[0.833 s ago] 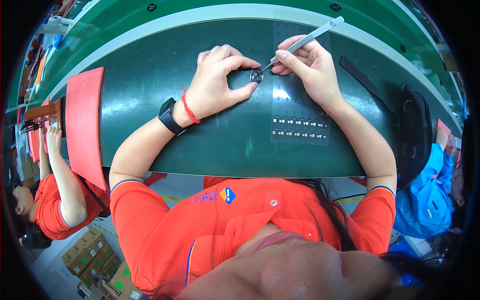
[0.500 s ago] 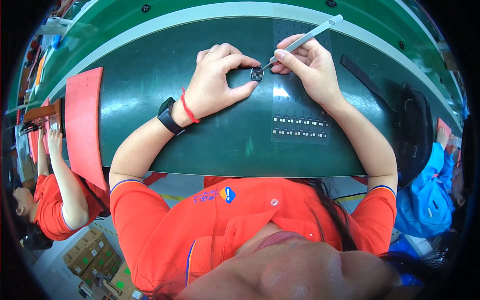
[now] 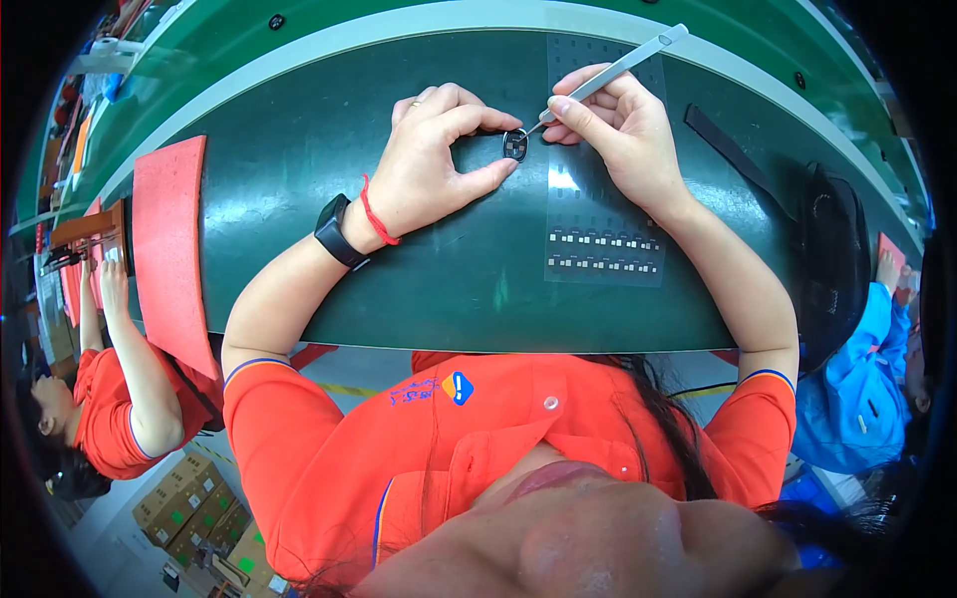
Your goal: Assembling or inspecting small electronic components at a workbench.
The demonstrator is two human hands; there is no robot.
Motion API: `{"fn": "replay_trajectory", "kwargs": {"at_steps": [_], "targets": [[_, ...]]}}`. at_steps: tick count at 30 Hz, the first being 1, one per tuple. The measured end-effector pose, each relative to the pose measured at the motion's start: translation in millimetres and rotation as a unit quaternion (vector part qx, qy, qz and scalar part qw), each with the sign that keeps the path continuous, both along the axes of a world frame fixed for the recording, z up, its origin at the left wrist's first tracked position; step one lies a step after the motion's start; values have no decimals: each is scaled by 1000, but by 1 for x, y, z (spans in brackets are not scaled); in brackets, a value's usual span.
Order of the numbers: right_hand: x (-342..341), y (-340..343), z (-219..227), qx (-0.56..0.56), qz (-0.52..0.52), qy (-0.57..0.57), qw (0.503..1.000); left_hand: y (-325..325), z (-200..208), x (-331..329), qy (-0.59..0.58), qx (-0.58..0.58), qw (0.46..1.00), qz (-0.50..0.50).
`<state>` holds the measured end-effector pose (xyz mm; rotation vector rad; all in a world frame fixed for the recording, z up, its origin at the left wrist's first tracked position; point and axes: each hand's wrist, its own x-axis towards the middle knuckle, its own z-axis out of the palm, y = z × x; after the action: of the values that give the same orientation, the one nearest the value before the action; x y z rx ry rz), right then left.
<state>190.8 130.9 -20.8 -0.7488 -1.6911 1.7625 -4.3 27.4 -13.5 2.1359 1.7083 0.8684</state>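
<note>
The left hand (image 3: 431,159) pinches a small, round black piece (image 3: 515,148) edgewise between thumb and forefinger, just above or on the dark green tabletop (image 3: 429,289); which is unclear. The right hand (image 3: 628,135) grips slim silver-grey tweezers (image 3: 620,69), their tip at the piece, too fine to show contact. Beneath, a clear plastic sheet (image 3: 598,275) bearing pale squares is partly hidden by that hand.

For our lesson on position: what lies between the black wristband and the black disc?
In the head view, the red cord, then the left hand, which pinches the black disc.
</note>
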Motion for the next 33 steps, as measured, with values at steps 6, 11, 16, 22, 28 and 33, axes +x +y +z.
{"fn": "replay_trajectory", "kwargs": {"at_steps": [6, 11, 16, 22, 28, 33], "targets": [[1, 0, 1, 7, -1, -6, 1000, 1, 0, 1, -19, -16, 1000, 3], [1, 1, -3, 13, 2, -1, 1000, 2, 1, 1, -28, -35, 999, 4], [2, 1, -3, 20, 7, -1, 1000, 2, 1, 1, -14, -32, 999, 10], [1, -1, -6, 48, 8, 8, 999, 2, 0, 0, -17, -31, 999, 5], [3, -5, -6, 81, 12, 7, 997, 0, 3, 2, -16, -32, 999, 10], [4, -7, -3, 173, 8, -2, 985, 1, 1, -1, -14, -24, 1000, 2]]}}
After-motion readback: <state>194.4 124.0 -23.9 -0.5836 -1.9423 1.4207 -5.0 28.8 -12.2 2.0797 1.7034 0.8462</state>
